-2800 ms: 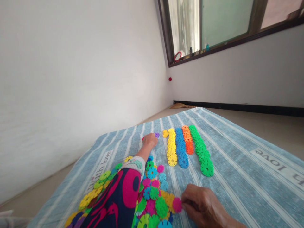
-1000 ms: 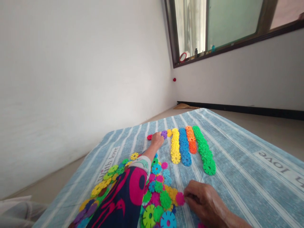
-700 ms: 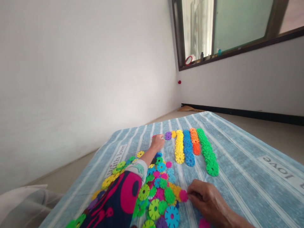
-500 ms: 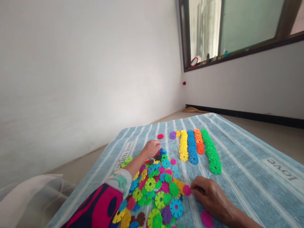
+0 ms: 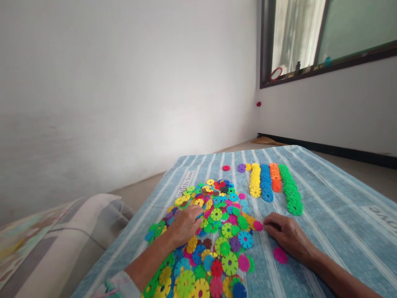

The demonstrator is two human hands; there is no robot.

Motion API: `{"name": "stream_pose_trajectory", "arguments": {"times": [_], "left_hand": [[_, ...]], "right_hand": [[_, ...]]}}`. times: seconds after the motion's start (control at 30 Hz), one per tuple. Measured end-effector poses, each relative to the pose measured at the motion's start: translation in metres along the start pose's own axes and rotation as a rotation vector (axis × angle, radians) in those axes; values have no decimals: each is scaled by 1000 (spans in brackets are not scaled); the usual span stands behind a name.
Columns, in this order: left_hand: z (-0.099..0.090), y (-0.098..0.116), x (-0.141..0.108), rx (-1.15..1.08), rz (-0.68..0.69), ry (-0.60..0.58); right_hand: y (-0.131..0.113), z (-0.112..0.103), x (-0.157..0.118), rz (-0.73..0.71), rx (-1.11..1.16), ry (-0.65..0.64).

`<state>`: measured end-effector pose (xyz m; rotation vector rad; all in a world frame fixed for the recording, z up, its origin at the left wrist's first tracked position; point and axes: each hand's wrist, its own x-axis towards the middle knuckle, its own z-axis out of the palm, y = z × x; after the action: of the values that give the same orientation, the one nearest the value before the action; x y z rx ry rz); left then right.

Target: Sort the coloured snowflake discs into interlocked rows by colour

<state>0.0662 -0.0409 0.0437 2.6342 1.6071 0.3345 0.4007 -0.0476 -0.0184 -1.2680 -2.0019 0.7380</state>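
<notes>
A large pile of notched plastic discs (image 5: 216,214) in many colours spreads over the striped cloth. Over its left part is my left hand (image 5: 185,223), thumb and fingers apart, with no disc visible in its grasp; the palm is out of sight. My right hand (image 5: 287,234) rests on the cloth to the right of the pile, fingers curled in and nothing showing in them. Just off its fingertips lies a pink disc (image 5: 258,225), and another pink disc (image 5: 280,255) lies below the wrist.
Beyond my right hand run overlapping rows of yellow discs (image 5: 255,182), blue discs (image 5: 266,184), orange discs (image 5: 275,177) and green discs (image 5: 290,190). A purple disc (image 5: 241,168) and a red disc (image 5: 226,168) lie left of them. Checked fabric (image 5: 83,223) hangs at left.
My left hand has drawn back from the far end of the pile towards me. My right hand stays beside the pink disc. The view has shifted, showing more of the near pile.
</notes>
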Motion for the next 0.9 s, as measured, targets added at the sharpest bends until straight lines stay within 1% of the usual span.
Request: {"name": "stream_pose_trajectory", "arguments": {"times": [0.17,0.37,0.53,0.63,0.73,0.8,0.9], "left_hand": [[5,20,-22,-28,-14,-9],[13,27,-40,6,-38,-16],[13,35,-50,-25,-40,-9],[10,38,-45,-56,-51,23],[10,43,-28,-40,-38,51],[12,48,-15,-15,-49,20],[20,58,-2,-6,-112,-89]], "right_hand": [[-1,-2,-2,5,-5,-4],[1,-3,-3,10,5,-25],[4,-3,-4,12,2,-30],[3,-3,-4,13,-11,-28],[3,-2,-4,11,-7,-18],[2,-2,-4,9,3,-10],[3,-2,-4,12,10,-12]]}}
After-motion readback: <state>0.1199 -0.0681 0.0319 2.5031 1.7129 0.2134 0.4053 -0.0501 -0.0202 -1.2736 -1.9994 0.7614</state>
